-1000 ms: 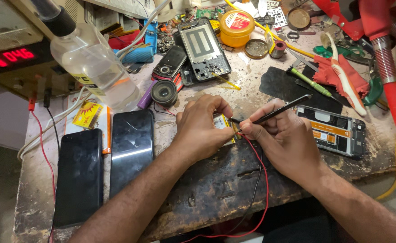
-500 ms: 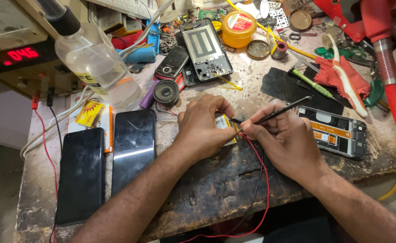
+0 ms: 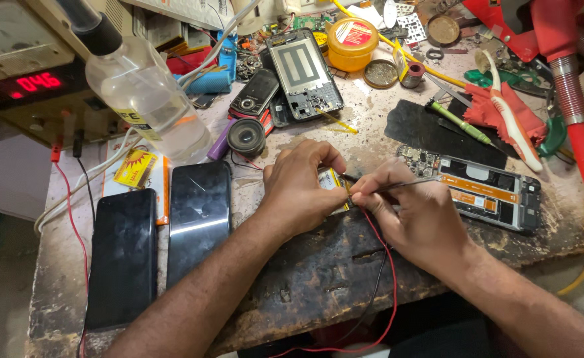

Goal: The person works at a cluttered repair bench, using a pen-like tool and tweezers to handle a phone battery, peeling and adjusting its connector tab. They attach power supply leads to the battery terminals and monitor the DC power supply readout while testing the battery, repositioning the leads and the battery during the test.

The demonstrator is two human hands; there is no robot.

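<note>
Small battery (image 3: 330, 180) lies pinched under left hand (image 3: 302, 189) fingers (image 3: 318, 159).

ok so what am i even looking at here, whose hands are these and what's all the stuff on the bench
There is no machine here: a person works with two bare hands, and the single picture comes from a camera worn on their head, looking down at a worn, stained workbench.

The left hand presses down on a small yellow and white part, mostly hidden under the fingers. The right hand holds a thin dark probe with its tip at that part. A red wire and a black one run from that spot off the front edge.

On the left lie two dark phones face up, beside a clear bottle and a box with a red number display. To the right lies an opened phone frame; behind are another open frame, a yellow tin, a toothbrush and a green screwdriver.
</note>
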